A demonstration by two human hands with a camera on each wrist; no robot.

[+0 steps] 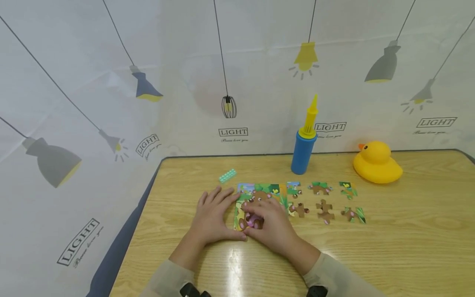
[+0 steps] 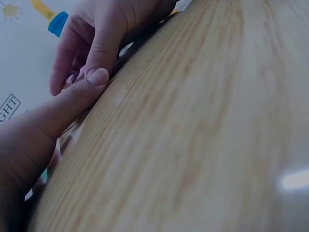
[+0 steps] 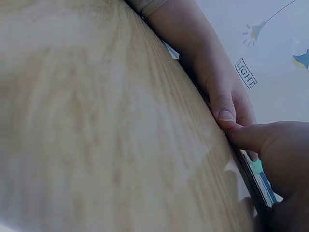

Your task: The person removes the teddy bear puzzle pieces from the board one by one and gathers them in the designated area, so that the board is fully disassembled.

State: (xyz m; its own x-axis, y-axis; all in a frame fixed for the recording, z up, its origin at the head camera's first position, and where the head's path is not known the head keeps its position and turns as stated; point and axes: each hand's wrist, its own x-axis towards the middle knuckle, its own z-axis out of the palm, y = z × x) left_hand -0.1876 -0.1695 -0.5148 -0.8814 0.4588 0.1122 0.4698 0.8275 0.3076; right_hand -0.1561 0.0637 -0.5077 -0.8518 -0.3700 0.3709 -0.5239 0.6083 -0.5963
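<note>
A square bear picture board [image 1: 242, 222], with a brown bear on a green and yellow scene, lies on the table under both hands. My left hand [image 1: 213, 214] rests along its left side, fingers spread and fairly straight, thumb stretched along the near edge. Over the board's lower right bends my right hand [image 1: 272, 225], its fingertips on the bear and its thumb at the near edge. In the left wrist view the left thumb [image 2: 72, 104] meets the right thumb tip. Several loose jigsaw pieces [image 1: 325, 211] lie in two rows right of the board.
Behind the board lies a small mint studded block [image 1: 227, 175]. A blue hand pump [image 1: 303, 152] with a yellow nozzle stands near the back edge. To its right sits a yellow rubber duck [image 1: 376, 163]. A lamp-printed curtain [image 1: 259, 82] hangs behind the wooden table [image 1: 408, 247].
</note>
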